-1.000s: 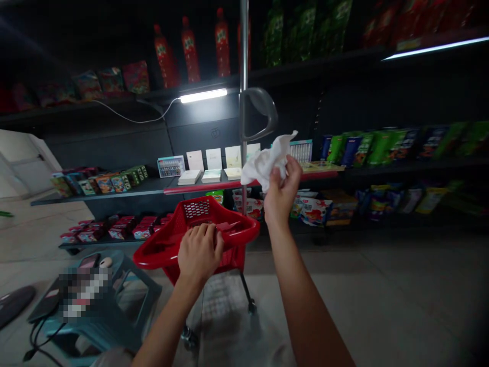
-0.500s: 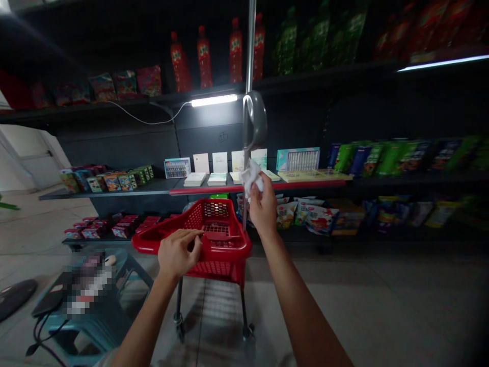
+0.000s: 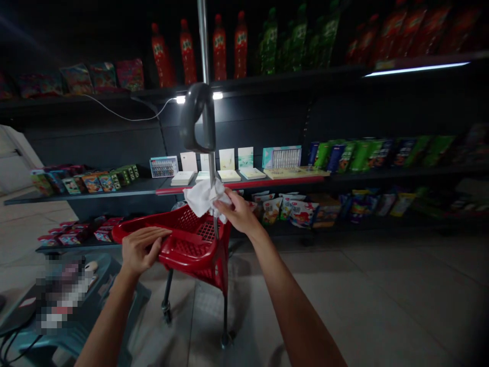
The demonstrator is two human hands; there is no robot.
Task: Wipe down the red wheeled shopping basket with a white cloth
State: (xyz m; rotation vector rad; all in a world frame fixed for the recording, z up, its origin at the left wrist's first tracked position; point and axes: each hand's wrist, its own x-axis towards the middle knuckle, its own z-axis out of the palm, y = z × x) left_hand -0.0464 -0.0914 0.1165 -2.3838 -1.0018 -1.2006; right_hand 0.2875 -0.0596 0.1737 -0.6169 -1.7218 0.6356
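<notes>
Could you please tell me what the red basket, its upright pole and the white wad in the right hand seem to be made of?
The red basket: moulded plastic, it seems; glossy rim, grid-pierced walls. The pole: likely polished metal; thin, silvery, with a bright streak. The white wad in the right hand: soft, matt, crumpled; cloth or paper tissue, I cannot tell which.

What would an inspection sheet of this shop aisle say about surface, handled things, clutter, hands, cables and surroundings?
Surface: grey tiled floor, trolley wheels on it.
Things: red plastic trolley basket with upright metal pole; white crumpled cloth pressed on the pole.
Clutter: teal plastic stool at left, small items on it.
Hands: left hand holds basket rim; right hand grips cloth.
Cables: black cables beside the stool; thin white wire along shelf wall.
Surroundings: dark shelves with red bottles, snack packs.
</notes>
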